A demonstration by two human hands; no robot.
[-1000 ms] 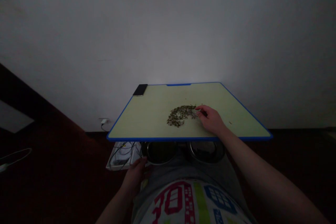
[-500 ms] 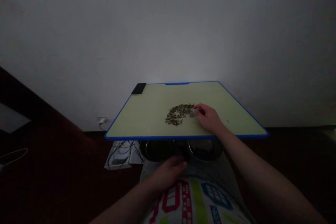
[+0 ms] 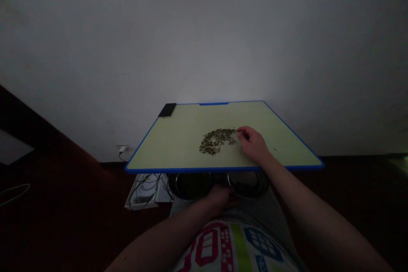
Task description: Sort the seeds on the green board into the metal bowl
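Note:
Small greenish-brown seed-like bits lie in a curved, loose spread on a pale yellow-green board with a blue edge. At the right end of this spread, my right hand is closed, thumb and finger pinching a thin silvery tool whose kind is too small to make out. My left hand is low by my lap, beside two round metal bowls, the left bowl and the right bowl. Its fingers are dark and partly hidden, so their grip does not show.
A black phone-like slab lies on the board's far left corner. Behind the board rises a grey wall. Below left, a white box holds tangled cables, near a plugged-in charger. One dark sliver lies right of my right hand.
My left hand has moved forward and to the right, from over my lap to between the bowls. My right hand stays at the seed-like bits, its grip nearly unchanged. The view has shifted slightly.

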